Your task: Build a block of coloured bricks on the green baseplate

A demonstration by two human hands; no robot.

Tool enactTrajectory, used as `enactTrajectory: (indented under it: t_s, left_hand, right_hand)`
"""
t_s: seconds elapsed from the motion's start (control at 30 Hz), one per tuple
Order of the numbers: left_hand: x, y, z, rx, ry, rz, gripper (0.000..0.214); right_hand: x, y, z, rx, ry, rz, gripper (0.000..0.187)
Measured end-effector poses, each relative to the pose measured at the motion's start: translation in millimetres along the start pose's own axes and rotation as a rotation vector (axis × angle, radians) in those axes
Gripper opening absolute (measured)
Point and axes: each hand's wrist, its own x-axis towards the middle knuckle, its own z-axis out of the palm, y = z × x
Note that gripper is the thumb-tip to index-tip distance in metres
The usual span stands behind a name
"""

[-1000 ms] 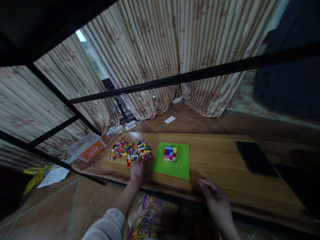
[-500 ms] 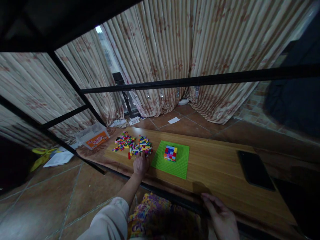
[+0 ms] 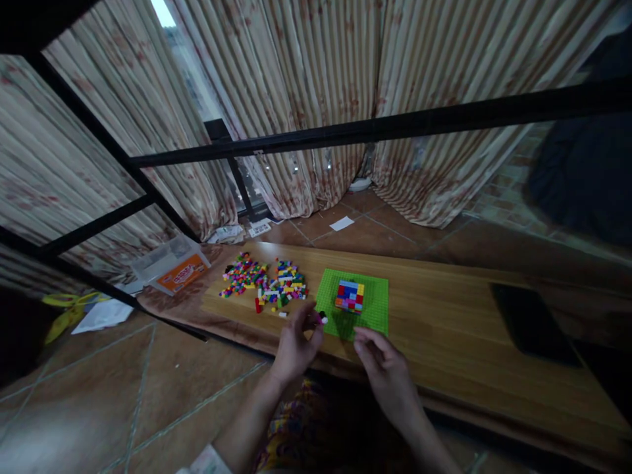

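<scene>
My left hand (image 3: pixel 297 341) is over the near left edge of the green baseplate (image 3: pixel 376 296), its fingers closed on small toy bricks (image 3: pixel 322 318); white, black and purplish bits show at the fingertips. To its right, my right hand (image 3: pixel 388 365) hovers by the plate's near edge, thumb and fingertips drawn together; whatever they may hold is hidden. On the baseplate stands a squarish block of multicoloured bricks (image 3: pixel 350 297), with red, blue, yellow and orange pieces. Loose bricks (image 3: pixel 284 283) lie left of the plate, and a second heap (image 3: pixel 245 275) sits further left.
A clear plastic box with an orange label (image 3: pixel 182 273) stands at the table's left end. A dark flat phone-like slab (image 3: pixel 533 322) lies on the right of the wooden tabletop (image 3: pixel 444 316). A black metal bar (image 3: pixel 345 135) crosses beyond the table, before striped curtains (image 3: pixel 306 79).
My left hand has come away from the loose bricks to the baseplate, carrying small bricks. My right hand has moved up and left from the table's front edge. The view has shifted slightly.
</scene>
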Motion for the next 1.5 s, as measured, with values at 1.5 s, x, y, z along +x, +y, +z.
enactTrajectory:
  t_s: [1.5]
  left_hand:
    - [-6, -49, -59.1, -0.847, 0.222, -0.662, 0.029]
  right_hand:
    - [92, 24, 144, -0.619, -0.106, -0.284, 0.014]
